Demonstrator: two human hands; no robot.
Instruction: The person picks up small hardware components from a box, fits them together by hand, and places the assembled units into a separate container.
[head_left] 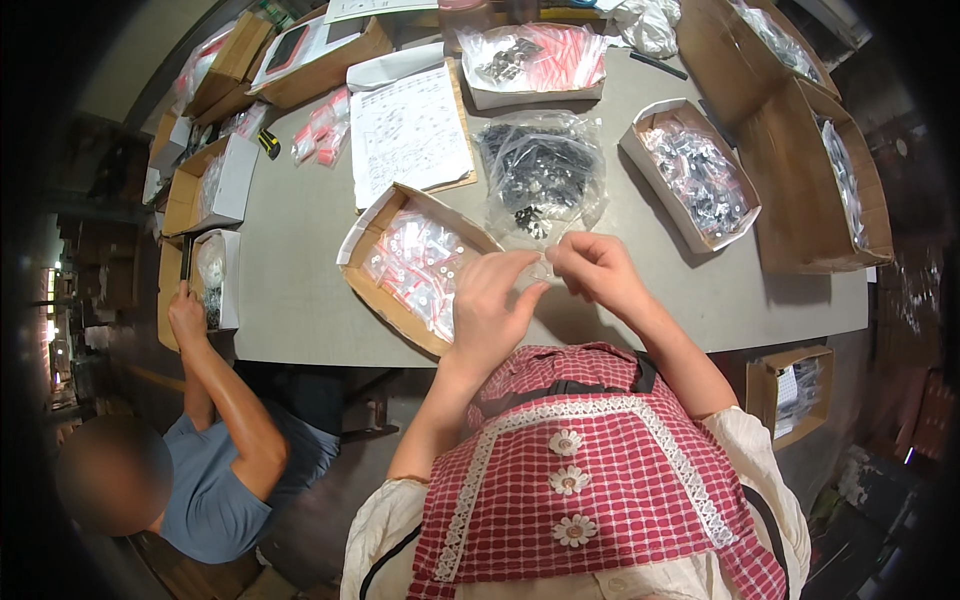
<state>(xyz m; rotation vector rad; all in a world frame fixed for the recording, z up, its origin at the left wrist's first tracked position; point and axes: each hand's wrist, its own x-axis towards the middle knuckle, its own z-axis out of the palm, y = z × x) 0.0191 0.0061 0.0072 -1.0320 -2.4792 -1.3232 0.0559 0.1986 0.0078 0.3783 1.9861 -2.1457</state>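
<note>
My left hand [490, 303] and my right hand [602, 272] meet over the table's near side. Fingers of both pinch a small clear plastic bag [541, 270] between them; its contents are too small to make out. Beside my left hand, a cardboard tray [364, 224] holds many small red-edged clear bags [415, 253] with white round pieces inside. Just beyond my hands lies a large open clear plastic bag [545, 165] full of small black parts, with some shiny metal-looking ones at its mouth.
A paper sheet on a clipboard [405, 130] lies beyond the tray. Boxes of bagged parts [697, 180] and empty-looking red-edged bags [565, 55] stand around. Tall cartons [815, 190] line the right edge. At left, a co-worker's hand [187, 315] reaches into a box.
</note>
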